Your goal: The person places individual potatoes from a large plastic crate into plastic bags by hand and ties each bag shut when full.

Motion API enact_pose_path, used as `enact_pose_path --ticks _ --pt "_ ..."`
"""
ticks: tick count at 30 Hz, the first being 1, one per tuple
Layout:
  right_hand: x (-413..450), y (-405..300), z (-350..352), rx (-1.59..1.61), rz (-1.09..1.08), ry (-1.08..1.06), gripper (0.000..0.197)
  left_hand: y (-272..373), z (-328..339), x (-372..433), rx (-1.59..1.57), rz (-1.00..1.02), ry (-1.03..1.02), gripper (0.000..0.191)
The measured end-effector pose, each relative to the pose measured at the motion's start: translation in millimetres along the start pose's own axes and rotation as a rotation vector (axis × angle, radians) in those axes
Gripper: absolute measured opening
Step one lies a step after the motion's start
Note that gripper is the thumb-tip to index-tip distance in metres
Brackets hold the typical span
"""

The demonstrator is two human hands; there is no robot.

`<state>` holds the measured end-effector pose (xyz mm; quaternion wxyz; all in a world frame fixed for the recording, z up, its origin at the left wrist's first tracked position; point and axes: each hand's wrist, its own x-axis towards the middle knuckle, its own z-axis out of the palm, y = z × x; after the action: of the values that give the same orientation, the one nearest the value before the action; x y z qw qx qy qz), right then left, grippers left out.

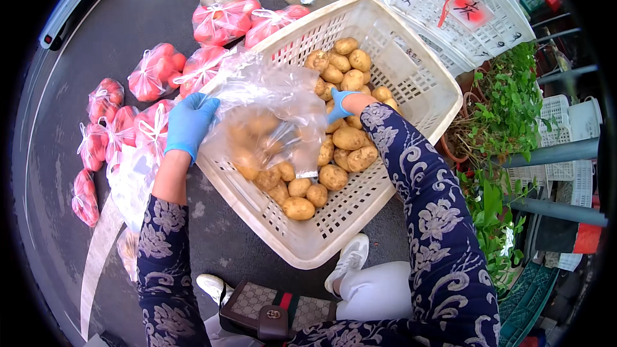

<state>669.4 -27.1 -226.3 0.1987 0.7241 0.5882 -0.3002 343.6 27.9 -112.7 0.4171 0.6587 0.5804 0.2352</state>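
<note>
My left hand (189, 124), in a blue glove, pinches the rim of a clear plastic bag (270, 84) at the left side of a white plastic crate (395, 67). The bag drapes over part of the potatoes (349, 139) lying in the crate, and some show blurred through the film. Among the potatoes, just right of the bag, is my right hand (341, 105), also gloved in blue. Its fingers are partly hidden by the bag and potatoes, so I cannot see whether it grips one.
Several tied bags of red produce (153, 71) lie on the asphalt to the left, near white plastic bags (132, 183). Stacked white crates (458, 14) bearing writing stand behind. Potted plants (506, 106) and metal rails (554, 152) line the right. A shoulder bag (279, 306) hangs before me.
</note>
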Motion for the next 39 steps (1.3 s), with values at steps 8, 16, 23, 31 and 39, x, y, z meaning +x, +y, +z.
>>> enact_pose_path --ticks 8,16,23,31,39 --pt "-39.8 -38.1 37.6 0.012 0.155 0.074 0.109 -17.4 2.2 1.4 -0.077 0.134 -0.044 0.022" --pt "-30.3 -46.0 56.9 0.195 0.246 0.317 0.075 -17.4 -7.2 -83.5 0.524 0.952 -0.46 0.009" --pt "7.1 -20.7 97.7 0.179 0.26 0.323 0.053 -29.3 0.5 -81.7 0.519 1.01 -0.381 0.011" --pt "-32.5 -88.4 104.3 0.293 0.265 0.331 0.065 -54.4 -52.9 -112.7 0.525 0.813 -0.418 0.008" --pt "-12.0 -102.0 36.8 0.463 0.208 -0.088 0.091 -69.5 -59.2 -74.0 -0.038 0.343 -0.199 0.014"
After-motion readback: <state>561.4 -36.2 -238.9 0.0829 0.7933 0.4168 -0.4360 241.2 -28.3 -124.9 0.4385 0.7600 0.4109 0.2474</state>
